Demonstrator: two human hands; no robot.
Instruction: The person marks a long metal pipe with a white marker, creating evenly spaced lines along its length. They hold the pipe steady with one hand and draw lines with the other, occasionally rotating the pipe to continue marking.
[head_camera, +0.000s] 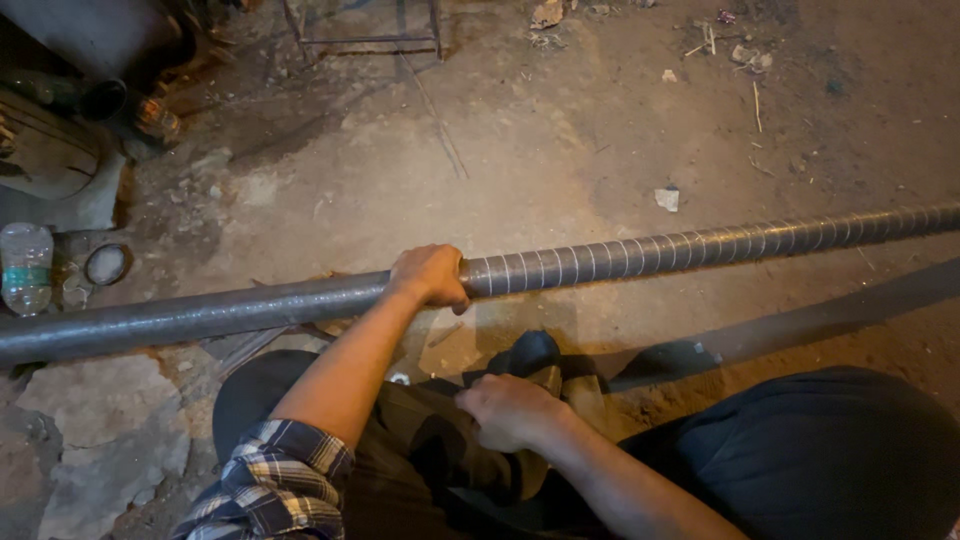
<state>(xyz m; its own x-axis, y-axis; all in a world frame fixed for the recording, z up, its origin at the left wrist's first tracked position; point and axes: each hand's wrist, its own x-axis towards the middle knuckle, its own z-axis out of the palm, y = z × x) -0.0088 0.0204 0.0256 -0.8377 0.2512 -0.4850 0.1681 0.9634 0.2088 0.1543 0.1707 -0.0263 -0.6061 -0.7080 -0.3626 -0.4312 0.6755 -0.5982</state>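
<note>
The long grey metal pipe with pale spiral bands (620, 258), lying across the frame's middle, is best steadied by the left hand (430, 276) closed around it, while the right hand (510, 410), at lower centre, is clenched on dark crumpled cloth (535, 365).

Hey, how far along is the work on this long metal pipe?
The pipe shows pale spiral bands on the stretch beyond the left hand; that part looks done. The left hand grips it at the boundary, while the right hand holds dark cloth. The plain grey stretch on the other side seems left.
</note>
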